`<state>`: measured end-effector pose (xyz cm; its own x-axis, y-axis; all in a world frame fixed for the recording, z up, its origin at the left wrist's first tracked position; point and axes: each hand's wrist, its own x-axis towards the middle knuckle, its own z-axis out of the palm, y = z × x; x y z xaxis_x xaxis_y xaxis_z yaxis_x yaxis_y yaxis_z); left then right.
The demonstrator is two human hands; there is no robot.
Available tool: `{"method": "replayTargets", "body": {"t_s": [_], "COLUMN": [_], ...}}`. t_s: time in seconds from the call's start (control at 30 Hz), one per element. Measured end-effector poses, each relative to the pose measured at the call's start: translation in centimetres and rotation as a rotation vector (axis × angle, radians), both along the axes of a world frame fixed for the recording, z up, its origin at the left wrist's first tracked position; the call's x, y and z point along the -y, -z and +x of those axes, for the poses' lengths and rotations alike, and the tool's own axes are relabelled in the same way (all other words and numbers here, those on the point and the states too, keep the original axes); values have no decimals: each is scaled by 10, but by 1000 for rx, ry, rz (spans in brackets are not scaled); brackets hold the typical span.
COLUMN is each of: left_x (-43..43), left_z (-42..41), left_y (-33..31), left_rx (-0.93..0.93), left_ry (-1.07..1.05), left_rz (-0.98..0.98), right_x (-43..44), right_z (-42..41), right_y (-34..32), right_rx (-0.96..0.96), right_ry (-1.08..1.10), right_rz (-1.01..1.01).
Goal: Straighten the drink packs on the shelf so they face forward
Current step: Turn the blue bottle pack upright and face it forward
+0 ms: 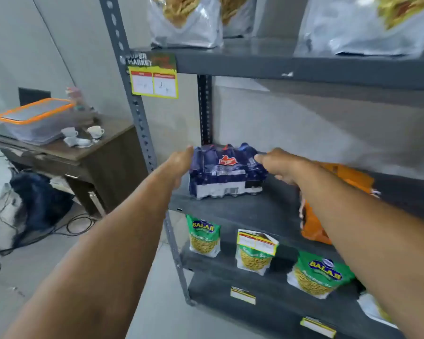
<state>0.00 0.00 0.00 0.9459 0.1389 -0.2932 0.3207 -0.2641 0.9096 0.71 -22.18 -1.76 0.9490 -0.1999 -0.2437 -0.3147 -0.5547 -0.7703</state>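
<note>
A dark blue shrink-wrapped drink pack (227, 171) with a red logo stands at the left end of the middle shelf (242, 211), its long face towards me. My left hand (181, 162) lies flat against the pack's left side. My right hand (278, 165) grips its upper right corner. An orange drink pack (345, 177) lies to the right on the same shelf, largely hidden behind my right forearm.
Silver snack bags (186, 23) stand on the shelf above; green snack pouches (203, 237) sit on the shelf below. The grey upright post (135, 104) with a yellow price tag (153, 81) stands just left of the pack. A wooden desk (83, 152) with cups and a lidded box is at the left.
</note>
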Motion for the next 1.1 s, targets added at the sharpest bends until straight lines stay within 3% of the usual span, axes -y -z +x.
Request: {"method": "replayTargets", "body": {"t_s": [0.07,0.2,0.4,0.63,0.9,1.0,1.1], "left_x": [-1,4,15,24,26,27,21], "left_z": [28,74,114,124,105,94,79], "left_y": [0,7,21,39,47,49,58], "left_rx": [-24,-176,-343,-186,-75,81,261], "left_ry": [34,34,34,-45,-155,-169,-163], "left_rz": [-36,-94,-137,-175,-70,-17,-101], "right_x": [-8,-15,-17,-16,-16,-21,-33], "right_z": [31,66,98,110,77,56,31], "right_y": [5,10,13,28,38,45,60], "right_rx": [46,-61,-154,-118,91,206,421], "right_ry": [67,145,205,272,446,509,530], "right_rz": [-47,-91,30,133,-4,-45,56]}}
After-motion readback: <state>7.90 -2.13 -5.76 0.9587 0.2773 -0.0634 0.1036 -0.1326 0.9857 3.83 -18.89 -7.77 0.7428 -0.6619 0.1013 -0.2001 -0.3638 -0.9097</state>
